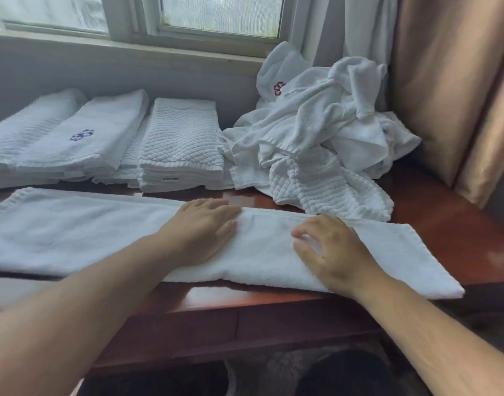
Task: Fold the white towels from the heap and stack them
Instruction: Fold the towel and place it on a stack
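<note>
A long white towel (82, 232), folded lengthwise, lies across the front of the reddish wooden table (450, 224). My left hand (202, 227) presses flat on its middle with straight fingers. My right hand (330, 250) rests on the towel further right, fingers spread and loosely bent, gripping nothing. The heap of crumpled white towels (316, 132) sits at the back right. Folded stacks stand at the back left: a quilted stack (179, 147) and a pile with a blue emblem (82, 138).
A window sill and wall run behind the stacks. White and tan curtains (445, 81) hang at the right beside the heap. The table's front edge lies just below the towel; dark floor and shoes show beneath it.
</note>
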Demonstrator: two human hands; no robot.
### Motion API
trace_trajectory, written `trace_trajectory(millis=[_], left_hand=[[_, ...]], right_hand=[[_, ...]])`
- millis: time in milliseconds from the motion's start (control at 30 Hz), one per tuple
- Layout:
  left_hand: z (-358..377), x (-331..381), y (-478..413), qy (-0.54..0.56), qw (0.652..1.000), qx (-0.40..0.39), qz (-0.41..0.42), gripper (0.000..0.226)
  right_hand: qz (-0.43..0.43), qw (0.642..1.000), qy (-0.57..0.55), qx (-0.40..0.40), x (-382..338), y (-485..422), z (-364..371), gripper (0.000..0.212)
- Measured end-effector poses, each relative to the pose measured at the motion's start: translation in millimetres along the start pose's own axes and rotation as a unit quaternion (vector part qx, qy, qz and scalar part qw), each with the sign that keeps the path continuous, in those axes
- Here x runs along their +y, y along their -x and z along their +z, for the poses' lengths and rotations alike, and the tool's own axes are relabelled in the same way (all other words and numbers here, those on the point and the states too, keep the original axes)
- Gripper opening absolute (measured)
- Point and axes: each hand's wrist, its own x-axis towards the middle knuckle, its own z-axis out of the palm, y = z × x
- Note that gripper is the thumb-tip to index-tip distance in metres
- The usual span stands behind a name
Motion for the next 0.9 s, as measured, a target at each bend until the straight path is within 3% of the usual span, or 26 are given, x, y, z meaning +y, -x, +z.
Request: trace_trajectory(millis=[133, 233, 333, 467, 567, 700, 800, 900], left_hand=[[-12.6, -13.0, 12.2, 0.004, 0.999, 0.043, 0.029, 0.043], [-20.9, -31.8, 32.9, -0.011, 0.999, 0.038, -0.016, 0.057], [-26.6, -56.6, 56.6, -0.049, 0.996, 0.026, -0.071, 0.072], [-32.8, -91.0, 78.1, -0.081, 0.991, -0.04, -0.102, 0.059], [-37.0, -99.7, 80.1, -0.074, 0.991, -0.061, -0.093, 0.055], [-40.4, -101.3, 76.6, -0.066, 0.993, -0.054, -0.078, 0.052], [-41.8, -102.5, 80.6, -0.019, 0.995, 0.02, -0.095, 0.047], [-45.7, -110.6, 93.8, 0.011, 0.971, 0.145, -0.19, 0.036]], right_hand=[[-0.007, 0.999, 0.043, -0.015, -14.9, -8.8, -3.3, 0.024], [-0.035, 0.999, -0.013, -0.027, -51.6, -20.7, 6.6, 0.028], [-0.066, 0.997, -0.028, -0.038, -91.1, -36.9, 25.2, 0.047], [-0.072, 0.984, 0.043, -0.157, -116.6, -48.8, 44.4, 0.077], [-0.085, 0.969, 0.09, -0.213, -113.7, -47.0, 49.0, 0.07], [-0.068, 0.975, 0.0, -0.213, -108.1, -57.3, 32.8, 0.051], [-0.076, 0.987, -0.004, -0.14, -112.2, -68.0, 29.9, 0.045], [-0.11, 0.985, -0.025, -0.134, -134.8, -75.0, 43.3, 0.043]])
